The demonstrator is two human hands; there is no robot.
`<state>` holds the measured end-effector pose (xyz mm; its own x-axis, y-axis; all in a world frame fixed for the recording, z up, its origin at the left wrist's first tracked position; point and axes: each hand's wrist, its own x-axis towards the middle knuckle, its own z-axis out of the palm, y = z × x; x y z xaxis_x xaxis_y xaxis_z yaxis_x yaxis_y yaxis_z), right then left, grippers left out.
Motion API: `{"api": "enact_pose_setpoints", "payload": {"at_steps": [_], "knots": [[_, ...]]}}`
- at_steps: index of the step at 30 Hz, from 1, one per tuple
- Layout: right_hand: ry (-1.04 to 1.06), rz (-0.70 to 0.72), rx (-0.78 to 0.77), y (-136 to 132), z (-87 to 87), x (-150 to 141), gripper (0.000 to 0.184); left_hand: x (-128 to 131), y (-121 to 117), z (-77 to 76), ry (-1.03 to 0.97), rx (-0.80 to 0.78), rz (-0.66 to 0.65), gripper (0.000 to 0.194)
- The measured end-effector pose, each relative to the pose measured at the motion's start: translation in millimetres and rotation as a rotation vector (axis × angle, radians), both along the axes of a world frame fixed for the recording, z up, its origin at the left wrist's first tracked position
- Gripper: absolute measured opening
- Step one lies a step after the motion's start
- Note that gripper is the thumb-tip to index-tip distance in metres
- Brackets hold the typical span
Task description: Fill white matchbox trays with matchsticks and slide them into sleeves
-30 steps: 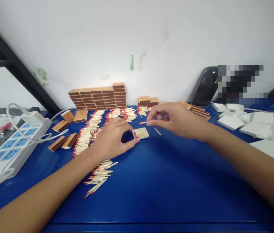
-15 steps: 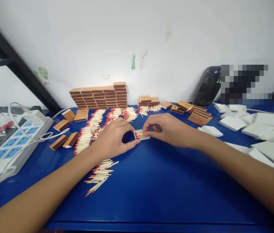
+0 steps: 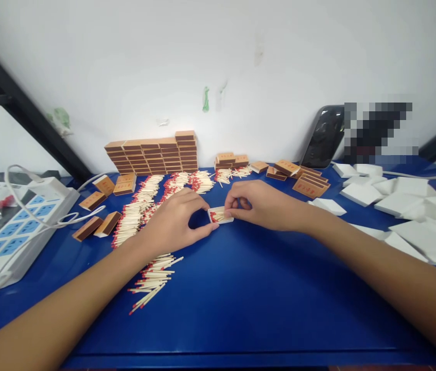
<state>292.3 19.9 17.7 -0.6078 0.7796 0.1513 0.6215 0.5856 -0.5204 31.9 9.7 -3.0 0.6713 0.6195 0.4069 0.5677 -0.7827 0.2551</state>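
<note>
A small white matchbox tray (image 3: 225, 221) with red-tipped matches (image 3: 219, 213) in it sits on the blue table (image 3: 264, 299). My left hand (image 3: 181, 219) holds its left end between thumb and fingers. At the tray's right end, my right hand (image 3: 254, 206) has thumb and fingertips pinched on the matches; how many it grips is hidden. Loose matches (image 3: 125, 221) lie in rows left of and behind my left hand, which covers part of them. A smaller spread of matches (image 3: 154, 281) lies below my left wrist.
Stacked matchboxes (image 3: 150, 157) stand against the wall, with other matchboxes (image 3: 310, 184) to the right. White trays (image 3: 406, 198) are heaped at the right. A phone (image 3: 321, 136) leans on the wall. A power strip (image 3: 20, 226) with white cables lies at the left.
The whole view has shifted slightly, so things appear a little further left. The matches in the tray look slightly rearranged under my right fingertips. Both hands keep their hold.
</note>
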Motion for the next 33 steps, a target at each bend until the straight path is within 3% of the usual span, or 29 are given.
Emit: {"api": "enact_pose_setpoints", "payload": {"at_steps": [3,7,9,13,18,21,26,29,33], "knots": [[0.036,-0.009,0.007,4,5.2,4,0.020,0,0,1.0,-0.007,-0.011,0.002,0.024],[0.027,-0.188,0.104,18,14.7,27,0.029,1,0,1.2,-0.005,0.001,0.005,0.023],[-0.069,-0.237,0.055,25,15.7,39,0.032,1,0,0.8,-0.004,0.001,0.005,0.024],[-0.256,-0.218,-0.117,26,12.0,44,0.036,1,-1,0.1,-0.001,0.003,0.006,0.026],[-0.352,-0.211,-0.184,15,12.0,33,0.027,1,-1,-0.2,-0.001,-0.008,0.019,0.027],[-0.375,-0.227,-0.161,19,11.4,37,0.023,1,-1,0.3,-0.004,-0.008,0.013,0.027],[-0.357,-0.318,0.021,31,4.1,47,0.025,0,-1,0.6,-0.004,-0.024,0.004,0.024],[-0.387,-0.291,-0.015,32,2.2,46,0.015,0,-1,-0.6,-0.003,-0.025,-0.002,0.024],[-0.400,-0.236,-0.018,29,5.5,42,0.018,1,-1,-1.0,0.004,-0.022,-0.002,0.024]]}}
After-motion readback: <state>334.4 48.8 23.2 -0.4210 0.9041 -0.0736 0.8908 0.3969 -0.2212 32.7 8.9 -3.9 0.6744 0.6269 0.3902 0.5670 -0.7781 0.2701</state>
